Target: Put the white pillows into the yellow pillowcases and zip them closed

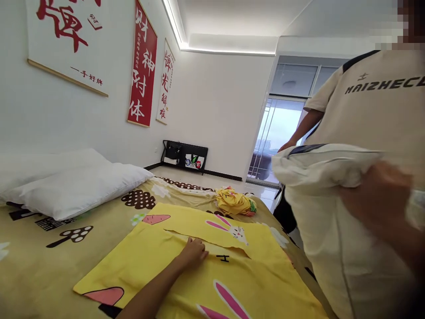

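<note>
A yellow pillowcase (146, 261) printed with rabbits and carrots lies flat on the bed, with a slit opening across its upper part. My left hand (193, 253) rests at the edge of that slit, its fingers curled on the fabric. On the right, my right hand (381, 192) is blurred by motion and closed on the upper end of a white pillow (318, 208). The pillow hangs upright beside the bed, in front of a standing person (372, 106) in a cream T-shirt. That person's own hand shows partly behind the pillow.
Two white pillows (89, 188) lie at the left, against the wall. A crumpled yellow cloth (234, 201) sits at the bed's far edge on a patterned sheet (109, 248). A black folded frame (185, 157) leans against the far wall, left of a glass door (275, 133).
</note>
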The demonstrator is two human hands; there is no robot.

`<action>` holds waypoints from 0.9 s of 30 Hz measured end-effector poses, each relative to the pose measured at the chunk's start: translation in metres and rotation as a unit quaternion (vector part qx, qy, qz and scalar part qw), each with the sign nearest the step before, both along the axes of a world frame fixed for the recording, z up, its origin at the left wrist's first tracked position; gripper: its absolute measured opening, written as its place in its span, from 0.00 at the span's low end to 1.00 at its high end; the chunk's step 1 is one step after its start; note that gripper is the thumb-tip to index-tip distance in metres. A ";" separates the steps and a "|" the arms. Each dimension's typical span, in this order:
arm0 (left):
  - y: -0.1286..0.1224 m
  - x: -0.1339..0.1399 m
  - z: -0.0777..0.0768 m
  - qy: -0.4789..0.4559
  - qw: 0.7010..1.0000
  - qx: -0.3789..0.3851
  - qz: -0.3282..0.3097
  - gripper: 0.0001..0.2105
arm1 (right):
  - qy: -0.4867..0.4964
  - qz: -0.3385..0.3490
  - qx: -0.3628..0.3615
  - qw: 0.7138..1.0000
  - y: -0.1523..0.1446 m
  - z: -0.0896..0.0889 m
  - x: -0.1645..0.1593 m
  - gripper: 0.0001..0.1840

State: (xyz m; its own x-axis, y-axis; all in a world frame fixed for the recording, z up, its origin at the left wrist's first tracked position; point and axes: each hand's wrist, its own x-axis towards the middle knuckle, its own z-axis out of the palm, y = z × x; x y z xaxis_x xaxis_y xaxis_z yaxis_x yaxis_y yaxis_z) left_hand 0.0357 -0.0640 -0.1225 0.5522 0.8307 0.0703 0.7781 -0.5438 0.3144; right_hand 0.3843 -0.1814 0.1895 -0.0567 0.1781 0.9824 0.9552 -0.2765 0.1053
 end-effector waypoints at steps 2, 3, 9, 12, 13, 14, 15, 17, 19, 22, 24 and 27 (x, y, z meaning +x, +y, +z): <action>0.002 -0.010 0.004 0.005 0.999 -0.025 -0.022 0.14 | -0.050 0.037 -0.045 0.997 0.016 -0.008 -0.032 0.10; 0.002 -0.016 0.006 0.008 0.999 -0.039 -0.033 0.12 | -0.078 0.066 -0.078 0.992 0.026 -0.015 -0.049 0.12; -0.004 -0.037 0.022 0.032 0.994 -0.081 -0.066 0.10 | -0.023 0.290 -0.412 0.863 0.100 -0.106 -0.144 0.27; -0.004 -0.039 0.026 0.055 0.989 -0.102 -0.093 0.10 | 0.066 0.324 -0.623 0.709 0.139 -0.174 -0.179 0.21; 0.001 -0.040 0.028 0.064 0.986 -0.115 -0.103 0.10 | 0.081 0.310 -0.653 0.687 0.149 -0.195 -0.188 0.19; 0.007 -0.041 0.030 0.072 0.982 -0.132 -0.112 0.10 | 0.092 0.295 -0.669 0.677 0.159 -0.214 -0.195 0.18; 0.017 -0.043 0.032 0.081 0.978 -0.151 -0.117 0.09 | 0.097 0.283 -0.674 0.675 0.168 -0.230 -0.200 0.18; 0.041 -0.050 0.036 0.098 0.970 -0.190 -0.114 0.06 | 0.109 0.271 -0.677 0.675 0.182 -0.253 -0.205 0.19; 0.069 -0.060 0.036 0.111 0.964 -0.225 -0.093 0.07 | 0.114 0.260 -0.675 0.681 0.191 -0.263 -0.203 0.19; 0.098 -0.073 0.026 0.097 0.971 -0.217 -0.030 0.09 | 0.118 0.245 -0.672 0.689 0.198 -0.270 -0.196 0.19; 0.105 -0.078 0.015 0.063 0.984 -0.165 0.015 0.15 | 0.114 0.243 -0.672 0.690 0.196 -0.275 -0.195 0.21; 0.104 -0.077 0.005 0.027 0.993 -0.107 0.033 0.17 | 0.055 0.244 -0.651 0.717 0.184 -0.278 -0.199 0.24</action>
State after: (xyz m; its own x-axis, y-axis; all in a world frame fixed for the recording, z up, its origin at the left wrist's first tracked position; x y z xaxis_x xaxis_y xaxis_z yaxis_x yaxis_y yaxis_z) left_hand -0.0417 0.0401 -0.1176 0.4942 0.8581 -0.1393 0.8285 -0.4163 0.3744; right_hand 0.1852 0.0028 -0.0890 -0.3593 0.9332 0.0049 0.9269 0.3575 -0.1139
